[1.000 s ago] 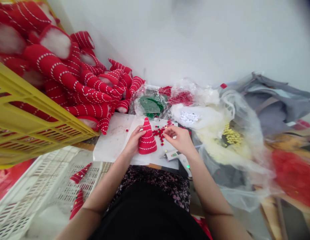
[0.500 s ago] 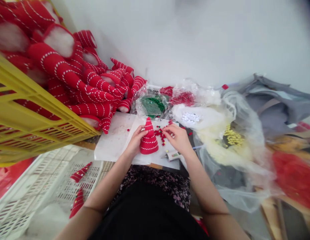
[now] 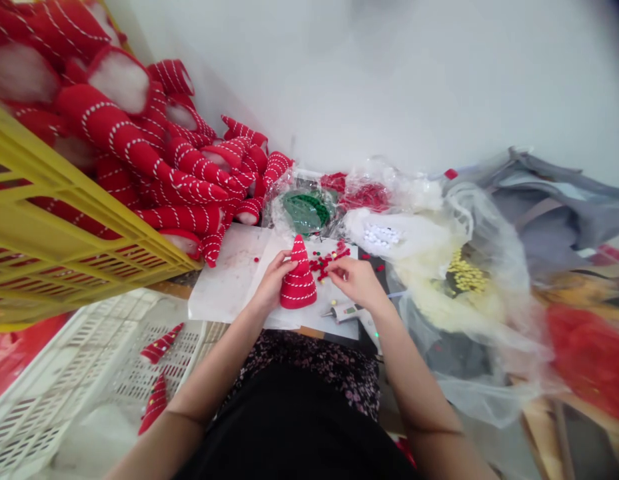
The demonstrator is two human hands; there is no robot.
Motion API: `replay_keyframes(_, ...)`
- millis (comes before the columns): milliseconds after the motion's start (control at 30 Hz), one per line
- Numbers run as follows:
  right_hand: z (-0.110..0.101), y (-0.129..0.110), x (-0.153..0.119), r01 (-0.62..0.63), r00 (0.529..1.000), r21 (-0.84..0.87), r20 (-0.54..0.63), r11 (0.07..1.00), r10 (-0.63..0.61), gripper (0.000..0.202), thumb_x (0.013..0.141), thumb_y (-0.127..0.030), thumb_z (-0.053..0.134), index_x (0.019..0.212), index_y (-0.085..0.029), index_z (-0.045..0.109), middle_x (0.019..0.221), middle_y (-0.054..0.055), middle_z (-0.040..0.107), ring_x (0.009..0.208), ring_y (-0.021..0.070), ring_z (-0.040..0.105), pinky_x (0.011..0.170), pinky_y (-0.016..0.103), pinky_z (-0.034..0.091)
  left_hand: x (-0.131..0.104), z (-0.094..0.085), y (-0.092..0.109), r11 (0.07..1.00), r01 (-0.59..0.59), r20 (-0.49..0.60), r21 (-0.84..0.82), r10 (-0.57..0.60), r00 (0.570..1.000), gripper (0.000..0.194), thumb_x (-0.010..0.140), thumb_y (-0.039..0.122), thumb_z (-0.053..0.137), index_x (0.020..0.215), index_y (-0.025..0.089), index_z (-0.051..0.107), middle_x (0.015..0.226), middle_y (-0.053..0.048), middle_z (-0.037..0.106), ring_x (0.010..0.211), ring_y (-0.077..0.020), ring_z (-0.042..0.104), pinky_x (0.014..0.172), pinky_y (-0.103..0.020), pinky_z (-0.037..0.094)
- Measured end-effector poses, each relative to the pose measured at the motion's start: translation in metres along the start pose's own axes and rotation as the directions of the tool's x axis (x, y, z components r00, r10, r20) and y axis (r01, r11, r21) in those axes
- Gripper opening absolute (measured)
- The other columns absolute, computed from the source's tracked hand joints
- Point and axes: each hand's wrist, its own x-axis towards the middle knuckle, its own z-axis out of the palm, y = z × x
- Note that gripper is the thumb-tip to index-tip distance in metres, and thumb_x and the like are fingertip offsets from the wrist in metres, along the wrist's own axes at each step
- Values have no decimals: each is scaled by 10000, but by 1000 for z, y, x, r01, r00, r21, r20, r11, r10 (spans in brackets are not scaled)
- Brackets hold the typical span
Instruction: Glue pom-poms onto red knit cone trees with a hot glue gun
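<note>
My left hand (image 3: 276, 283) is closed on the left side of a red cone-shaped hat (image 3: 299, 280) with white stitched stripes, its tip pointing away from me. Just right of the hat lie small pompoms (image 3: 321, 265), mostly red with a few green and yellow ones. Over their right edge is my right hand (image 3: 359, 281), thumb and fingertips pinched together; whatever they hold is too small to make out. A white glue gun (image 3: 345, 311) rests below that hand, nozzle to the left. White paper (image 3: 224, 280) lies under these things.
Stuffed red striped cones (image 3: 139, 140) pile up by a yellow crate (image 3: 79, 220) at left. Two decorated cones (image 3: 162, 344) lie in a white basket (image 3: 134, 363). Bags of green pompoms (image 3: 306, 210), white pompoms (image 3: 382, 235) and yellow pompoms (image 3: 466, 272) stand behind and right.
My right hand has moved slightly toward me, uncovering red pompoms behind it. The hat has shifted a little to the right, still in my left hand.
</note>
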Motion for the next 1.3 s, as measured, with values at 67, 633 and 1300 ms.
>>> replay_keyframes(67,-7,-5,3,43,989,156,-148,987,-20,143,901,-172,642,899,-201,782,869,44,783,698,181,683,721,306,545,-1,1,-1,1000,-9,11,13,9,1000,421,643,317,865,980,226,631,780,31,719,664,-152,651,666,-246,489)
replay_keyframes(633,5,-31,24,229,927,189,-342,955,-155,123,895,-146,621,873,-199,730,851,47,771,698,182,679,705,297,545,-2,0,-3,998,-43,76,51,40,996,404,692,328,840,1019,224,626,828,16,723,746,-188,694,709,-268,490)
replay_keyframes(1300,5,-35,30,251,908,205,-389,946,-157,132,904,-153,609,872,-212,722,857,36,763,723,178,677,710,303,547,-5,3,-1,994,-69,121,82,58,991,374,706,316,827,1028,223,660,899,-6,755,750,-172,678,735,-274,497)
